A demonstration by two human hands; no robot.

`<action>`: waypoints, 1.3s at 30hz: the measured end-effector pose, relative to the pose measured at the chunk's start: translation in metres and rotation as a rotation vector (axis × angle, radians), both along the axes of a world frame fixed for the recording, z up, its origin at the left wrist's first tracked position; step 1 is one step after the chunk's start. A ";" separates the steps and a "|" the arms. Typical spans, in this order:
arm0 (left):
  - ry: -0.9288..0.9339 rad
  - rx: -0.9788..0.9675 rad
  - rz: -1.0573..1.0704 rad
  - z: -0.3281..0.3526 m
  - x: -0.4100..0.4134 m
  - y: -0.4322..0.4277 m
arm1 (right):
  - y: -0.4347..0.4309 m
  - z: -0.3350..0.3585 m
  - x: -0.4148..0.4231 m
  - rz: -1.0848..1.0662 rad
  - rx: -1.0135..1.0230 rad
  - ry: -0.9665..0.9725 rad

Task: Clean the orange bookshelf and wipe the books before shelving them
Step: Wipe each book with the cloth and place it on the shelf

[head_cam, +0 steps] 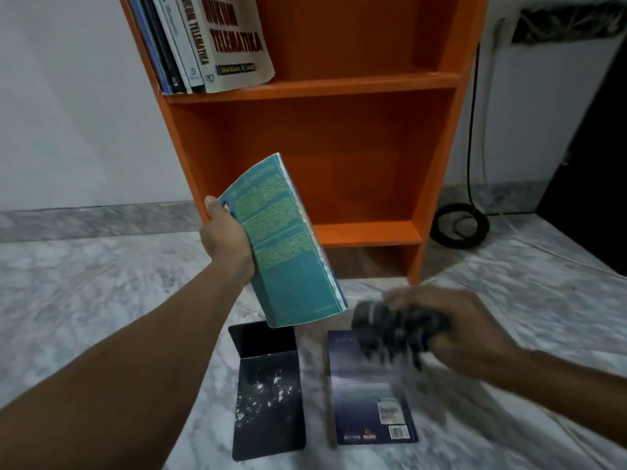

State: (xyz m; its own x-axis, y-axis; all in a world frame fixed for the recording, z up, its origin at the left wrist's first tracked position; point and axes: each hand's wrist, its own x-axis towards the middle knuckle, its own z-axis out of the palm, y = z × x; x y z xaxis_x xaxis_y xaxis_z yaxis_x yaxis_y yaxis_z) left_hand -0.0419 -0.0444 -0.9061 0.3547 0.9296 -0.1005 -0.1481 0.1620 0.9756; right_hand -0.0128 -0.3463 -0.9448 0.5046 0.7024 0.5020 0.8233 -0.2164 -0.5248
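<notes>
Grey-veined marble floor (84, 300): ground for all items.

Shelved books (210, 42): a leaning row at the left end of the upper shelf.

Left hand (225, 235): raised, fingers clamped round one long edge of the teal book (288, 245).

Teal book: held off the floor in front of the shelf. Long axis near upright, top tilted toward the shelf, lower corner pointing down and right.

Black bookend (268, 391): lying on the floor below the teal book, dusted with white specks.

Orange bookshelf (373, 157): straight ahead, its middle compartment directly behind the held book.

Dark blue book (369, 401): flat on the floor, back cover up.

Dark wiper (390, 330): cloth or brush, too blurred to tell which, just right of the teal book's lower corner and above the blue book.

Right hand (454, 320): fingers curled round the wiper. Judged the nearer hand for wiping, working from the book's low end upward along its length.
</notes>
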 end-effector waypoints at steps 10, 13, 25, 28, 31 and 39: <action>-0.156 -0.041 -0.167 0.026 0.035 -0.038 | 0.059 0.059 -0.010 0.137 0.347 0.053; -0.164 -0.112 -0.139 0.029 0.021 -0.019 | 0.007 0.005 -0.024 0.172 0.133 0.071; -0.057 -0.130 -0.387 0.035 0.030 -0.070 | 0.067 0.042 -0.026 -0.071 0.227 0.495; -0.091 -0.100 -0.672 0.056 0.029 -0.094 | 0.068 0.033 -0.011 -0.183 0.236 0.333; -0.048 -0.034 -0.849 0.070 0.032 -0.109 | 0.062 0.029 0.003 -0.286 0.144 0.194; 0.058 -0.120 -0.738 0.056 0.031 -0.092 | 0.042 0.040 -0.011 -0.011 -0.061 0.374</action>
